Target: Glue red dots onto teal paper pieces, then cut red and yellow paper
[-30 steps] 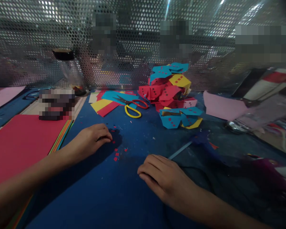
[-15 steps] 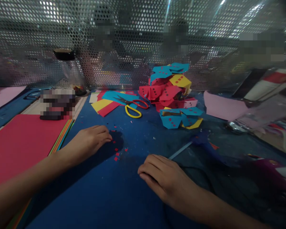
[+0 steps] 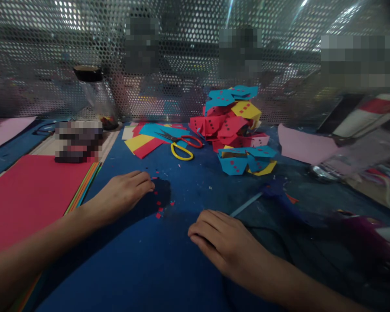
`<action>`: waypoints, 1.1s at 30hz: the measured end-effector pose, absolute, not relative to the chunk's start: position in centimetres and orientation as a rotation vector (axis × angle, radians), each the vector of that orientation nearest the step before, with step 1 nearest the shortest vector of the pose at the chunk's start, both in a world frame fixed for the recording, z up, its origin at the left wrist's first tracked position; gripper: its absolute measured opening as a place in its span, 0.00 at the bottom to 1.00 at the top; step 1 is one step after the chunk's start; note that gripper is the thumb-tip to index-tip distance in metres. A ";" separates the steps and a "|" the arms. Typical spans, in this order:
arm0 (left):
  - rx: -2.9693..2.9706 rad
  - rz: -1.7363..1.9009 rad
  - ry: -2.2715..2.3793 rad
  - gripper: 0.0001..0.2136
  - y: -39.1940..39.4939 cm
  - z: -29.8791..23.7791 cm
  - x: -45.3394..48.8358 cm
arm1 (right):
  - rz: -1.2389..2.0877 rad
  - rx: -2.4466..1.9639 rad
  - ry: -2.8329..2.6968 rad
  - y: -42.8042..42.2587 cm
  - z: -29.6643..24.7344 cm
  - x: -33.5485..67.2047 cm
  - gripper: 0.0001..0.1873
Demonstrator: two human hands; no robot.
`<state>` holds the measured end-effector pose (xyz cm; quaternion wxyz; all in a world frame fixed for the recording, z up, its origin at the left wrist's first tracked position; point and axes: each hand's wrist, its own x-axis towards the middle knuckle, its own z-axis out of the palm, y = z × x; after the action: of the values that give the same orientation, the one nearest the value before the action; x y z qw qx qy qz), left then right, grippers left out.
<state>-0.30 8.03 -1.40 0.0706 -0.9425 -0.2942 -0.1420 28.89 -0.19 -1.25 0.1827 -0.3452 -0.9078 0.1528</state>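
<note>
My left hand [image 3: 125,193] lies on the blue sheet [image 3: 143,268], fingers pressed together and pointing right. Its fingertips touch the sheet beside several tiny red paper squares [image 3: 158,210]; the thumb and anything under the fingers are hidden. My right hand [image 3: 222,245] rests knuckles up on the same sheet, lower and to the right. Its fingers are curled under and nothing shows in them. A thin pale-blue stick [image 3: 246,204] lies just beyond it.
Red-and-yellow scissors [image 3: 182,145] lie on coloured paper strips [image 3: 143,144]. To their right is a pile of dotted folded papers [image 3: 235,125]. A stack of red sheets [image 3: 29,193] lies at left, pink paper [image 3: 303,145] at right. A perforated metal screen [image 3: 188,56] closes the back.
My left hand's fingers have straightened a little and slid right toward the red squares. My right hand has stayed in place.
</note>
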 end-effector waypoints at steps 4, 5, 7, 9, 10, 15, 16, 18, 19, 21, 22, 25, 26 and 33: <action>-2.828 -0.482 -0.886 0.08 8.2 -1.7 -0.4 | 0.434 -0.984 -2.568 -0.2 -1.3 28.9 0.07; -2.834 -0.499 -0.887 0.09 8.3 -1.9 -0.5 | 0.437 -0.984 -2.568 -0.1 -1.3 28.9 0.07; -2.853 -0.552 -0.923 0.09 8.4 -2.2 -0.5 | 0.448 -0.987 -2.566 -0.1 -1.3 28.9 0.08; -2.867 -0.646 -0.992 0.10 8.5 -2.5 -0.6 | 0.463 -0.985 -2.563 -0.1 -1.4 28.8 0.08; -2.869 -0.703 -1.033 0.10 8.6 -2.7 -0.6 | 0.471 -0.982 -2.560 -0.1 -1.4 28.8 0.07; -2.853 -0.855 -1.259 0.11 8.6 -2.5 -0.5 | 0.498 -0.984 -2.556 -0.2 -1.2 28.9 0.07; -2.848 -0.848 -1.289 0.12 8.5 -2.4 -0.5 | 0.504 -0.986 -2.558 -0.2 -1.2 28.9 0.07; -2.823 -0.816 -1.320 0.13 8.4 -2.0 -0.5 | 0.513 -0.993 -2.563 -0.2 -1.2 29.0 0.07; -2.799 -0.793 -1.325 0.13 8.4 -1.8 -0.6 | 0.511 -0.996 -2.563 -0.2 -1.2 29.0 0.07; -2.733 -0.715 -1.325 0.14 8.3 -1.5 -0.7 | 0.499 -0.993 -2.564 -0.2 -1.2 29.0 0.07; -2.702 -0.669 -1.317 0.13 8.2 -1.4 -0.8 | 0.491 -0.991 -2.564 -0.2 -1.2 28.9 0.08; -2.678 -0.561 -1.291 0.13 8.1 -1.0 -0.8 | 0.484 -0.992 -2.565 -0.2 -1.1 28.9 0.08; -2.686 -0.559 -1.279 0.12 8.0 -1.0 -0.7 | 0.488 -0.994 -2.565 -0.1 -1.1 28.8 0.07; -2.729 -0.497 -1.296 0.11 7.8 -1.4 -0.3 | 0.536 -1.008 -2.568 -0.1 -1.1 28.9 0.07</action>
<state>-0.32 7.80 -1.37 0.0400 -0.8906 -0.4228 -0.1623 28.92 -0.11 -1.13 0.1651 -0.3538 -0.9012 0.1881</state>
